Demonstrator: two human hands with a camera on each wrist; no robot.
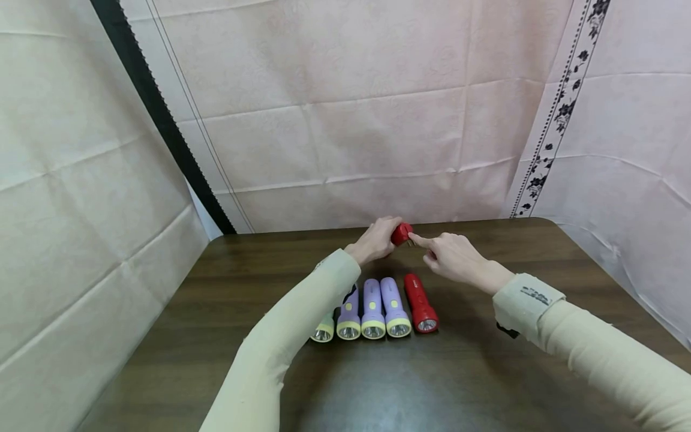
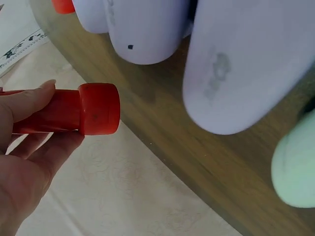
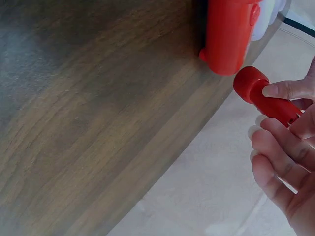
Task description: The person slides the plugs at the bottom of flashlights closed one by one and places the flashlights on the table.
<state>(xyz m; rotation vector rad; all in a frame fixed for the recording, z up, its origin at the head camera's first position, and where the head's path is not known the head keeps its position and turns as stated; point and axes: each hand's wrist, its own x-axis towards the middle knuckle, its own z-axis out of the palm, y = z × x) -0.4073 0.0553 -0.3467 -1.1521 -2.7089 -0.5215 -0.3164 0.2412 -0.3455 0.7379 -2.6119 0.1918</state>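
Observation:
My left hand [image 1: 376,240] grips a small red flashlight [image 1: 402,233] above the far middle of the dark wooden table [image 1: 486,372]. The left wrist view shows my fingers [image 2: 29,147] curled round its barrel, its wider head [image 2: 98,109] sticking out. My right hand [image 1: 452,255] reaches in from the right, its straight index finger touching the flashlight's end; the other fingers hang loose. In the right wrist view a fingertip [image 3: 283,89] rests on the red flashlight [image 3: 258,91], and the right fingers [image 3: 278,147] lie below it.
A row of flashlights lies on the table below my hands: one pale green [image 1: 324,331], three purple with yellow-green heads [image 1: 373,309], and a second red one [image 1: 420,303] at the right end. Pale cloth [image 1: 345,120] hangs behind and beside the table.

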